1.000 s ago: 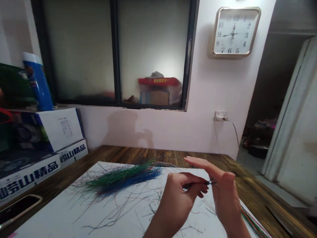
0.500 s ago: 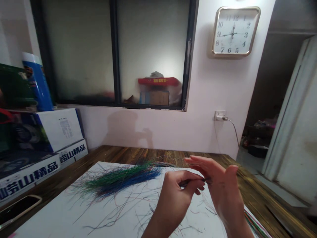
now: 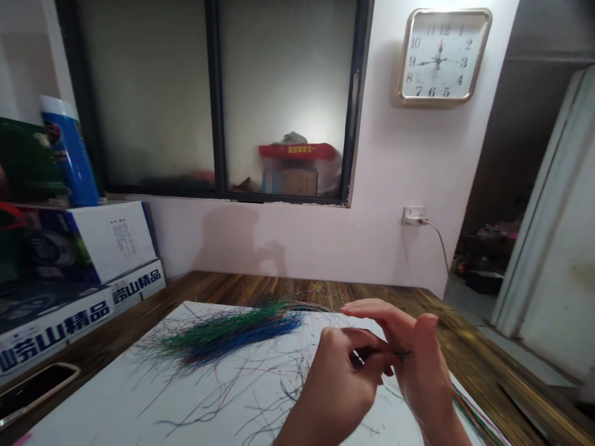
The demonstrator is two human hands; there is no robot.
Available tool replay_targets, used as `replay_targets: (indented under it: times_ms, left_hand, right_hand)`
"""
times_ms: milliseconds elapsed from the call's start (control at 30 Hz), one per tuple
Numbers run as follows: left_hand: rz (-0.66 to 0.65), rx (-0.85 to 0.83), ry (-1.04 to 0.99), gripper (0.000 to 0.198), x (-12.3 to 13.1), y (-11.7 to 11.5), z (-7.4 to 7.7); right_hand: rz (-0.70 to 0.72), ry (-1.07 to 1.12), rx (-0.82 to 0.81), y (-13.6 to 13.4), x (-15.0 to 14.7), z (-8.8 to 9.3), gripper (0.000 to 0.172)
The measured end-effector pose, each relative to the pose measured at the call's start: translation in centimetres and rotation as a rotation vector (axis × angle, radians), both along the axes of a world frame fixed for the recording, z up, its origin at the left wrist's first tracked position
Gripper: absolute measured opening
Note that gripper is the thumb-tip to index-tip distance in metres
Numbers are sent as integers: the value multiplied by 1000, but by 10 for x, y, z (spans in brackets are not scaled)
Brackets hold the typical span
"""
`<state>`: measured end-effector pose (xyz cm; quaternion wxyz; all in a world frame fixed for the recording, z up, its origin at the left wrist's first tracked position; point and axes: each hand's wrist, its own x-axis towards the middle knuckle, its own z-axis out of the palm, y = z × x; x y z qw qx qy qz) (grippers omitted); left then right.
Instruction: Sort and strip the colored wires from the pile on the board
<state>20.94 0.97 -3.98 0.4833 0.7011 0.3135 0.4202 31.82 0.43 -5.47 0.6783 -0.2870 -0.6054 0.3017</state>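
My left hand (image 3: 341, 375) is closed in a pinch, with thumb and forefinger on a thin dark wire (image 3: 403, 354). The wire's short end pokes out toward the palm of my right hand (image 3: 416, 365). That right hand is open, palm toward me, its fingers stretched to the left and its thumb up. The left fingertips meet the right palm. Beyond both hands, a heap of thin green wires (image 3: 223, 327) and blue wires (image 3: 246, 341) lies on a white sheet (image 3: 139, 415). Loose dark and reddish strands are scattered across the sheet below the heap.
A phone (image 3: 35, 393) lies at the table's left edge, near stacked boxes (image 3: 116, 241) and a blue bottle (image 3: 69, 152). Coloured wires (image 3: 478, 418) lie by the sheet's right edge on the wooden table (image 3: 469, 347). A plugged-in cable (image 3: 437, 232) hangs on the wall behind.
My left hand has shifted slightly right and down, its pinch moving farther over my right palm. The right hand has dipped slightly and its fingers lie a little lower.
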Motion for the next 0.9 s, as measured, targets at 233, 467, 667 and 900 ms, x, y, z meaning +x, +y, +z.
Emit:
replay_targets:
  times_ms: [233, 467, 667, 900]
  left_hand:
    - [-30, -67, -144, 11, -11, 3, 8]
    - [-239, -224, -375, 17, -20, 9, 5]
    - [-305, -249, -351, 22, -18, 10, 3]
    - [-356, -279, -314, 21, -16, 10, 2]
  right_hand:
    - [153, 72, 53, 6, 17, 5, 59]
    - [280, -128, 30, -2, 30, 13, 23]
    - [247, -144, 151, 1, 30, 10, 12]
    - [300, -26, 162, 9, 26, 4, 2]
